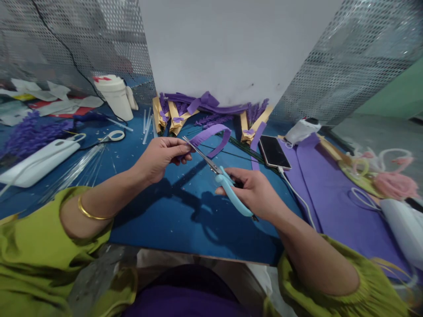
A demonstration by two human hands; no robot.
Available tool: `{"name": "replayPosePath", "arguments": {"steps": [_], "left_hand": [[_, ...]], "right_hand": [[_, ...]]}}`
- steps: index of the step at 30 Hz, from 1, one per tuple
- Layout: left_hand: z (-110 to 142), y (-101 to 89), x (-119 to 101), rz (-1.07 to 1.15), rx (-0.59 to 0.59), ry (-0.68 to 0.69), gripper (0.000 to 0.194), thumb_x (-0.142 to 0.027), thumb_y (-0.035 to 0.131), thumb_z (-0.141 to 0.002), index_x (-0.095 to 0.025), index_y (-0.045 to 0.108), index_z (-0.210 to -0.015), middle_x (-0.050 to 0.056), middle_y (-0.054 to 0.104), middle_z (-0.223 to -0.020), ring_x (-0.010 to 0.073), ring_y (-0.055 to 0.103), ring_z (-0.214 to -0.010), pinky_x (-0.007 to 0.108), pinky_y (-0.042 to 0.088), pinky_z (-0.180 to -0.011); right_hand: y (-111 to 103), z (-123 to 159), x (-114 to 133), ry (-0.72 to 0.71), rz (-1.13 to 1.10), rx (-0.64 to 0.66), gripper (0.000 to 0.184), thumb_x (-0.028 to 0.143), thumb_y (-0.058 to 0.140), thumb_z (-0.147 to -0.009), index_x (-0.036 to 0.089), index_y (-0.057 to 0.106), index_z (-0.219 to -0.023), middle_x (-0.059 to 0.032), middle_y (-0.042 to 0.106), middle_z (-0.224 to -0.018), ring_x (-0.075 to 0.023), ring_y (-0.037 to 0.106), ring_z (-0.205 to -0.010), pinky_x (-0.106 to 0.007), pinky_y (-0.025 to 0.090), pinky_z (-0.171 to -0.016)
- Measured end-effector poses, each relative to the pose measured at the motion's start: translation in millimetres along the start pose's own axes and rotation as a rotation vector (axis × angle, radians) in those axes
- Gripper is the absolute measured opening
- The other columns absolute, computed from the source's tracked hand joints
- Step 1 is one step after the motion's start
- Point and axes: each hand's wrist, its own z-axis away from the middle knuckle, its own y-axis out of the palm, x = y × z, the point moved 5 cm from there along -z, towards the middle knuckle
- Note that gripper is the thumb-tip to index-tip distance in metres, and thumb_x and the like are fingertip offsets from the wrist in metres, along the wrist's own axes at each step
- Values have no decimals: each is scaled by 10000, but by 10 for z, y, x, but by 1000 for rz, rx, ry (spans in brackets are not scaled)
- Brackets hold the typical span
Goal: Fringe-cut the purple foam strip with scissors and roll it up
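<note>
1. Nearest the body: wears loose green sleeves (36,246), with a gold bracelet (84,210) on the left forearm.
2. Over the near part of the blue table (198,233): grasps light-blue scissors (236,198) in the right hand (261,193), fingers around the handles, blades pointing forward and left.
3. Ahead and to the left: pinches one end of a purple strip (213,129) in the left hand (155,160), between thumb and fingers. Curves up and over behind the blades, then back down toward the table. Reaches with the blade tips to the left fingertips; cannot tell whether touching the strip.
4. At the right side: spread with purple sheets (330,198), with a pink flower (395,185) beyond and to the right.
5. At the left side: set with a white box (42,162), purple flowers (29,132) behind it and a tape roll (116,135) to its right.
6. Beyond the hands: laid with green stems (243,149), to the left of a dark-screened phone (274,152) plugged into a white cable (299,193).
7. Farther back: lined with paper-wrapped bunches (178,121), clear sticks (147,127) and a white cup (114,94).
8. Farthest: bounded by a white board (231,48), with metal mesh (92,39) on either side.
</note>
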Motion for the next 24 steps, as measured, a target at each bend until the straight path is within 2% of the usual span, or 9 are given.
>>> {"name": "replayPosePath", "arguments": {"steps": [5,14,24], "left_hand": [[6,2,-15,8,7,1,117,-285,755,-712,-171,730,-705,14,657,-618,105,546,-561,227,386,-546],[1,-3,-10,2,19,14,120,-294,753,-714,-177,733,-701,12,652,-615,109,541,-560,232,386,-551],[1,-5,-12,2,16,-3,142,-305,772,-706,-169,732,-718,13,668,-625,104,553,-563,223,386,-548]], "right_hand": [[0,6,9,2,-3,17,258,426,702,-795,183,657,-870,30,493,-656,-110,365,-577,-239,287,-513],[-10,9,-10,3,1,13,255,434,714,-783,194,634,-817,38,482,-645,-109,370,-568,-247,292,-520],[-10,2,10,21,-18,8,293,464,714,-773,186,655,-845,36,494,-670,-109,366,-579,-252,305,-533]]}}
